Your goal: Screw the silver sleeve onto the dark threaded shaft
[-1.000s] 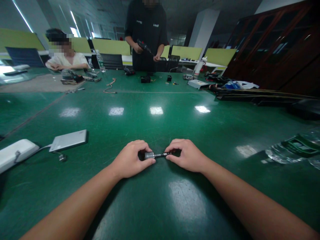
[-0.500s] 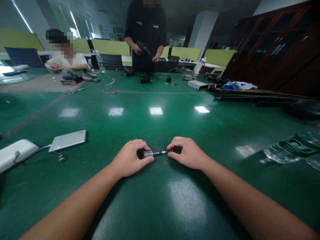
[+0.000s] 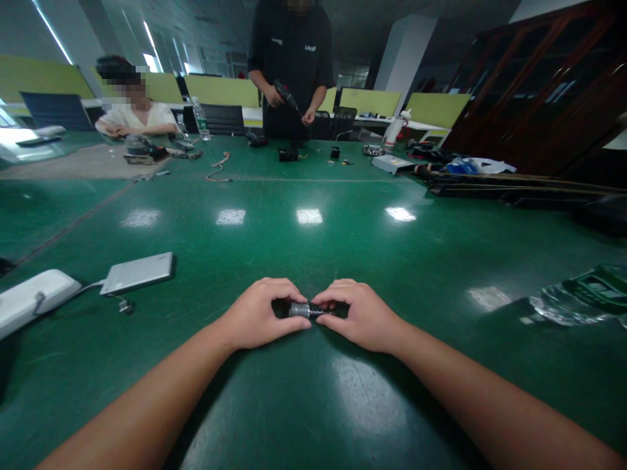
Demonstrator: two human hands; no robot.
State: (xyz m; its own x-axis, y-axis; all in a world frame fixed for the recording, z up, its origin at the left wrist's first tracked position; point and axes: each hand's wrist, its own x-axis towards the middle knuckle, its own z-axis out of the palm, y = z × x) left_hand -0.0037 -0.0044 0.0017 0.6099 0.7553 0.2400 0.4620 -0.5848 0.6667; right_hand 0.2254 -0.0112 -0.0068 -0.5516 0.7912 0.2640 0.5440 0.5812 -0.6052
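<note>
Over the green table (image 3: 274,254), my left hand (image 3: 259,313) has its thumb and fingers closed around a grey metallic cylinder (image 3: 300,309). A thin dark rod (image 3: 316,313) extends from the right side of this cylinder. My right hand (image 3: 360,314) pinches the rod between thumb and fingers, its fingertips almost touching those of my left hand. The rod's far end is partly hidden by my right hand. Both pieces lie in one line, roughly level.
On the left are a white power strip (image 3: 39,300) and a silver box (image 3: 140,273) with a cable. A plastic bottle (image 3: 578,297) lies at the right. Across the table, one person (image 3: 291,65) stands holding a drill (image 3: 288,96); another person (image 3: 140,117) sits.
My hands have come closer together, and much less of the rod shows between them. The view has shifted slightly. The standing person's drill has tilted.
</note>
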